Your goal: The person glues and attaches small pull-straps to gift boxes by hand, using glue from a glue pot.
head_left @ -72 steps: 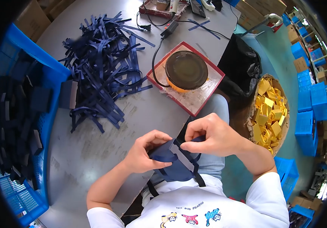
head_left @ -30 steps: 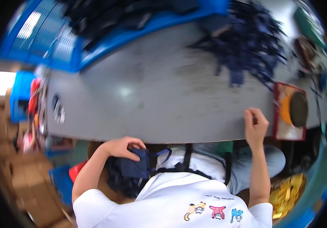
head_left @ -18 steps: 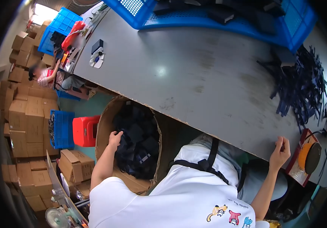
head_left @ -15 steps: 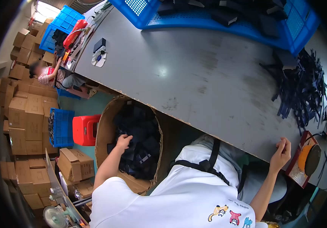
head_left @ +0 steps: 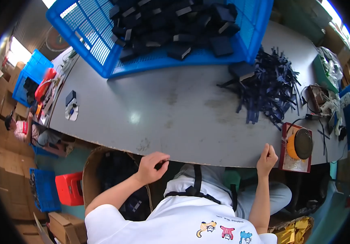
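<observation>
My left hand (head_left: 152, 167) is at the table's front edge, fingers loosely curled towards the thumb with nothing visible between them. Below it stands an open cardboard carton (head_left: 88, 173) with dark pieces inside, partly hidden by my arm. My right hand (head_left: 267, 160) is raised at the same edge further right, its fingers drawn together, and nothing sticks out of it. Beside it a red-rimmed tray (head_left: 284, 156) holds an orange roll-like object with a dark round top (head_left: 303, 143). At the back, a blue crate (head_left: 150, 69) lies with its open side towards me, full of dark blue boxes (head_left: 179, 51).
Dark blue strips (head_left: 270, 87) are heaped on the grey table (head_left: 154, 101), with one box on their left edge. A small dark box (head_left: 71, 97) lies far left. A person (head_left: 24, 130) sits beyond, near a red stool (head_left: 70, 189) and stacked cartons (head_left: 8, 175).
My left hand has come up out of the carton to the table edge, its fingers curling. My right hand stays near the tray. The view has turned, showing more of the blue crate.
</observation>
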A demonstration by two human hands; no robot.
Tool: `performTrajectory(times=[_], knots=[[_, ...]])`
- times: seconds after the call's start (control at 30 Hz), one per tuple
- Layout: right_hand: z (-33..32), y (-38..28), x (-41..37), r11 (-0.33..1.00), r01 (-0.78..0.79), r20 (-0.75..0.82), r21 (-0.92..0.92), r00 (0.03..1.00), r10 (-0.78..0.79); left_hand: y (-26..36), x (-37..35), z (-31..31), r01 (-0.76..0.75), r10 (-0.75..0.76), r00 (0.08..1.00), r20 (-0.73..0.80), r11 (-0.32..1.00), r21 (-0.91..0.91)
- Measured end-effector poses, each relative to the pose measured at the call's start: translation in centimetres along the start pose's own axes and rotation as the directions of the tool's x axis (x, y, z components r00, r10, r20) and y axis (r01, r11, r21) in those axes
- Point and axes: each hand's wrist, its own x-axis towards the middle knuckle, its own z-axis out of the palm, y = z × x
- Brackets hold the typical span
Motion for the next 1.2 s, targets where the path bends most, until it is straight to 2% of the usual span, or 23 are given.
performTrajectory(times=[0.03,0.1,0.17,0.2,0.27,0.3,0.37,0.4,0.47,0.57,0.7,0.73,0.8,0.83,0.9,0.93,0.97,1.03,1.1,1.17,1.2], knots=[[0.0,0.1,-0.1,1.0,0.001,-0.017,0.009,1.0,-0.001,-0.5,2.1,0.1,-0.071,0.072,0.997,-0.031,0.997,0.035],[0.1,-0.3,-0.3,1.0,-0.014,-0.082,-0.001,0.997,0.014,-1.7,6.6,0.0,-0.019,0.019,1.0,0.0,0.997,0.072],[0.1,-0.7,-0.1,0.992,-0.078,-0.129,0.096,0.987,0.09,-4.0,11.2,0.5,0.02,-0.021,1.0,0.009,0.996,0.091],[-0.1,-0.5,0.0,0.989,-0.086,-0.116,0.117,0.988,0.1,-5.6,13.4,0.8,-0.009,0.008,1.0,0.008,0.996,0.09],[0.3,-0.7,0.1,0.995,-0.048,-0.159,0.09,0.985,0.061,-9.5,18.1,1.1,-0.088,0.097,0.995,-0.017,0.947,0.31],[0.1,-0.6,0.0,0.995,-0.076,-0.127,0.066,0.988,0.084,-11.1,20.3,1.4,-0.111,0.124,0.992,-0.023,0.944,0.31],[0.4,-1.2,0.1,0.998,-0.054,-0.138,0.036,0.989,0.058,-13.9,24.3,1.9,-0.009,0.058,0.994,-0.094,0.892,0.452],[0.5,-1.3,0.0,0.997,-0.056,-0.115,0.044,0.991,0.061,-15.0,26.4,2.1,0.053,-0.004,0.994,-0.106,0.885,0.462],[0.6,-1.6,0.2,0.997,-0.076,-0.143,0.008,0.987,0.077,-17.3,30.4,3.0,0.092,0.036,0.967,-0.253,0.874,0.478],[0.6,-1.5,0.3,0.993,-0.115,-0.144,-0.021,0.983,0.111,-17.7,36.1,3.7,0.125,0.029,0.937,-0.348,0.902,0.412],[0.6,-2.0,0.5,0.987,-0.152,-0.156,-0.048,0.977,0.143,-19.1,41.7,4.7,0.319,-0.201,0.909,-0.365,0.899,0.3],[0.6,-1.9,0.9,0.987,-0.154,-0.161,-0.054,0.976,0.144,-20.4,42.7,5.1,0.316,-0.2,0.911,-0.361,0.901,0.296],[0.7,-1.7,0.7,0.99,-0.131,-0.18,-0.052,0.976,0.119,-23.0,43.5,6.2,0.297,-0.154,0.905,-0.397,0.896,0.33],[0.8,-1.9,0.7,0.99,-0.126,-0.179,-0.06,0.977,0.113,-20.6,42.4,6.3,0.26,-0.09,0.887,-0.452,0.908,0.328],[0.8,-2.0,0.8,0.989,-0.12,-0.187,-0.081,0.977,0.103,-19.3,41.1,6.5,0.013,0.075,0.924,-0.374,0.974,0.227],[0.7,-1.9,0.9,0.988,-0.133,-0.167,-0.075,0.979,0.119,-17.7,40.3,6.7,-0.104,0.186,0.923,-0.336,0.964,0.246],[0.5,-2.0,0.8,0.987,-0.144,-0.145,-0.069,0.98,0.133,-16.4,39.4,7.1,-0.118,0.185,0.935,-0.302,0.967,0.227],[0.6,-2.0,0.8,0.987,-0.151,-0.125,-0.049,0.982,0.144,-14.1,37.9,7.4,-0.261,0.271,0.949,-0.161,0.962,0.077],[0.6,-2.1,0.9,0.987,-0.148,-0.093,-0.065,0.985,0.142,-11.6,36.0,7.9,-0.237,0.239,0.963,-0.123,0.971,0.025],[0.6,-2.6,1.6,0.982,-0.188,-0.053,-0.023,0.981,0.187,-9.7,34.5,8.1,-0.119,0.09,0.98,-0.177,0.98,-0.162],[0.6,-2.7,2.0,0.989,-0.14,-0.033,-0.054,0.99,0.138,-9.4,33.8,7.8,-0.077,0.05,0.987,-0.155,0.982,-0.171]])
